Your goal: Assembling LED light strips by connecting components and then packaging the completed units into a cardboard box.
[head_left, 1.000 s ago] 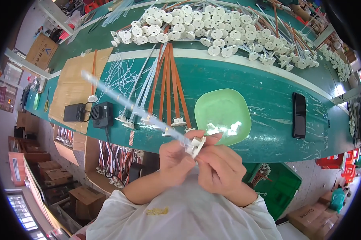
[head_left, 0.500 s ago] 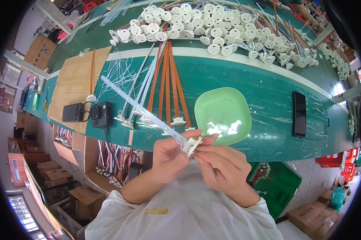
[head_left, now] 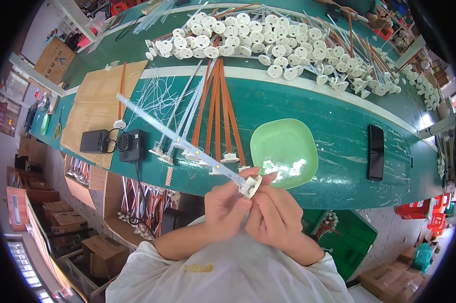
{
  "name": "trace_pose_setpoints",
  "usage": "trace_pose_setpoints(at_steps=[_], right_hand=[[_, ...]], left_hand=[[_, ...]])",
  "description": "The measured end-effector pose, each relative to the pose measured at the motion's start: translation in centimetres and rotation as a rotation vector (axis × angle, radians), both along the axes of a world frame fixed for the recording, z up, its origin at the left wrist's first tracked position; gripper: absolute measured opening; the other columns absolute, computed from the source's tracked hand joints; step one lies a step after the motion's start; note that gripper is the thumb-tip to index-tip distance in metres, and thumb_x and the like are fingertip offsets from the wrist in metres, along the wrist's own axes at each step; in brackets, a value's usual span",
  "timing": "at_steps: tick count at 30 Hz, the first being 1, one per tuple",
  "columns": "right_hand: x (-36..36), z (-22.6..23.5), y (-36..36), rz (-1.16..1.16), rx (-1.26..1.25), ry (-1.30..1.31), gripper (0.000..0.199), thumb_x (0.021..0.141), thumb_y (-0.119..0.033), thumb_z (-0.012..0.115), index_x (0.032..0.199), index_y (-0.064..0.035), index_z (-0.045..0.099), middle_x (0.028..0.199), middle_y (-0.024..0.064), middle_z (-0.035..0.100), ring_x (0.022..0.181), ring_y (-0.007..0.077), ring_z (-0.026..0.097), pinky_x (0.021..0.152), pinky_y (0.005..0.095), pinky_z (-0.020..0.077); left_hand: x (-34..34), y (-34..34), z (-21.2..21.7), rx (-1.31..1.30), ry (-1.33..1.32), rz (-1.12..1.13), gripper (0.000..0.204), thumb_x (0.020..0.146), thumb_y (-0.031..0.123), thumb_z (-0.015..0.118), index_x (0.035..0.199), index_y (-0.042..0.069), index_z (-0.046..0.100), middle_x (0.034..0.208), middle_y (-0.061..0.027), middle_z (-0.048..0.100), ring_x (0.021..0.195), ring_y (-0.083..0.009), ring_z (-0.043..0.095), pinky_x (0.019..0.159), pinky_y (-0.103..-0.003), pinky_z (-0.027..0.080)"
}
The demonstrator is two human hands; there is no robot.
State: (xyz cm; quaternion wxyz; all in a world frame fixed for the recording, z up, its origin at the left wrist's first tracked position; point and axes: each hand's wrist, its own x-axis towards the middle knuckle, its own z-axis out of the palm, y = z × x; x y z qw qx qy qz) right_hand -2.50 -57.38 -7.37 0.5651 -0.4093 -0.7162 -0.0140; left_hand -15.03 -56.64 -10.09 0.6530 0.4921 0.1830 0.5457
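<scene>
My left hand is closed on a narrow white LED strip near its lower end, with thumb and fingers around the white round end cap fixed there. The strip slants up and away to the left, its far end over the cardboard sheet. Thin wires show beside the cap. Against the cap's right side, my right hand is closed with its fingertips pinched together; the fingers hide most of the contact and anything small between them. Both hands are in front of the bench's near edge.
A light green dish stands just beyond my right hand. Orange strips with white ends lie left of it, near a black power adapter. A black phone lies right. Many white round caps heap at the back; a box of strips sits below left.
My hands have drawn closer together and shifted slightly right with the strip. The cap has turned a little in my fingers. The whole view has shifted slightly.
</scene>
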Motion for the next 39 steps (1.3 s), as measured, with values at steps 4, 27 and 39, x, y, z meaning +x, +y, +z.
trace_pose_setpoints(at_steps=[4,27,39], right_hand=[[0.9,1.2,0.2,0.084,-0.214,-0.020,0.016,0.074,0.009,0.063,0.089,0.0052,0.066,0.088,0.0196,0.068,0.068,0.0302,0.068,0.062,0.0316,0.0540],[-9.0,1.3,17.4,-0.325,-1.091,-0.474,0.088,0.064,-0.076,0.069,0.099,0.0043,0.068,0.100,0.0228,0.070,0.097,0.0343,0.069,0.084,0.0408,0.0552],[-11.2,-1.0,17.7,-0.187,-1.147,-0.081,0.073,0.055,-0.063,0.082,0.082,0.0045,0.071,0.091,0.0222,0.071,0.088,0.0334,0.071,0.076,0.0381,0.0555]], left_hand=[[-0.7,0.7,1.4,-0.094,0.124,0.047,0.046,0.095,0.007,0.056,0.137,-0.007,0.045,0.122,-0.0239,0.063,0.114,-0.0301,0.062,0.094,-0.039,0.050],[-12.0,9.3,2.7,0.247,1.716,0.778,0.045,0.086,0.030,0.066,0.110,-0.008,0.062,0.095,-0.0229,0.065,0.093,-0.0390,0.064,0.083,-0.047,0.051],[-13.2,10.7,-0.2,0.251,1.323,0.583,0.017,0.081,0.011,0.066,0.087,-0.003,0.058,0.073,-0.0167,0.066,0.071,-0.0356,0.067,0.068,-0.041,0.052]])
